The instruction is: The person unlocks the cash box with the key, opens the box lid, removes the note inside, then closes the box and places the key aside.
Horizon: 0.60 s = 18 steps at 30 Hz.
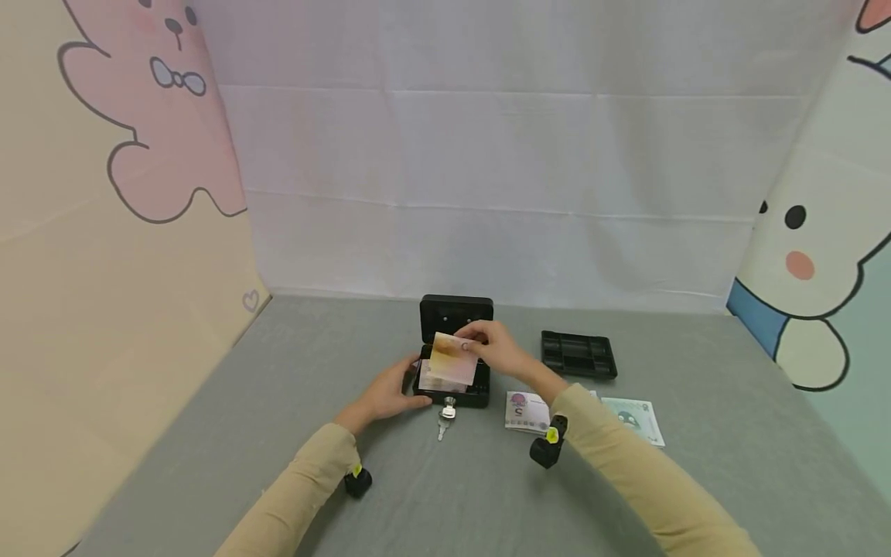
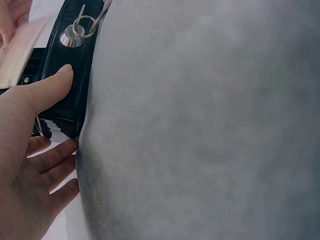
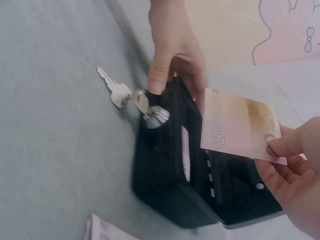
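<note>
A small black cash box (image 1: pixel 475 396) stands on the grey table with its lid (image 1: pixel 455 311) raised. Keys on a ring (image 1: pixel 445 418) hang from the silver lock (image 3: pixel 156 118) at its front. My left hand (image 1: pixel 385 393) grips the box's left front corner, thumb on the front and fingers along the side. Over the open box, my right hand (image 1: pixel 496 346) pinches a yellow-pink banknote (image 1: pixel 452 357) by one edge between thumb and fingers. The number 20 shows on this note in the right wrist view. Below it, other paper notes (image 1: pixel 431 379) lie inside the box.
A black compartment tray (image 1: pixel 579 354) lies right of the box. Nearer the front are a pale purple note stack (image 1: pixel 527 411) and a green-white note (image 1: pixel 635 418), partly behind the right forearm. A white cloth backdrop (image 1: pixel 487 155) closes off the back.
</note>
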Motion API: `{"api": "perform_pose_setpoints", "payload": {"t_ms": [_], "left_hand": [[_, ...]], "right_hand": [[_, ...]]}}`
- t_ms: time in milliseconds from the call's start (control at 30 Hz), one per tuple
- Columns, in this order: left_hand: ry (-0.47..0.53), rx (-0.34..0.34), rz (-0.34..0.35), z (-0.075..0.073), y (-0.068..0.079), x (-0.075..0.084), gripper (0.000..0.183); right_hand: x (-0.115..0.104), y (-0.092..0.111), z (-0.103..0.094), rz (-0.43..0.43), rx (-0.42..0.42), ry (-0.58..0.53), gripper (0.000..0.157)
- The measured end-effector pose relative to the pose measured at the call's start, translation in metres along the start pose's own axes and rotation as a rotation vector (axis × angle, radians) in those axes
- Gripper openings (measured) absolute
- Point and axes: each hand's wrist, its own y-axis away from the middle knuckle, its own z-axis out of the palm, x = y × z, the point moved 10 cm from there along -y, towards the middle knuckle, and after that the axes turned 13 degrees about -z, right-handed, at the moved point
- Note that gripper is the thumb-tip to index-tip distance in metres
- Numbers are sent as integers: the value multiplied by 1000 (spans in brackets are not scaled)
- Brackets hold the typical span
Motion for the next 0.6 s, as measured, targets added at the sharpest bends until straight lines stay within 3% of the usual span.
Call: {"api": "perform_pose_setpoints", "payload": {"t_ms": [233, 400, 600], "left_hand": [[7, 11, -2, -1, 0, -1, 80], [-8, 17, -8, 0, 1, -1, 80], [-18, 19, -2, 0, 1, 0, 79]], "right_hand": [[-4, 17, -23, 68, -67, 26, 19], [-2, 40, -44, 90, -103, 53, 21], [2, 72, -69, 153, -108, 4, 21]]}}
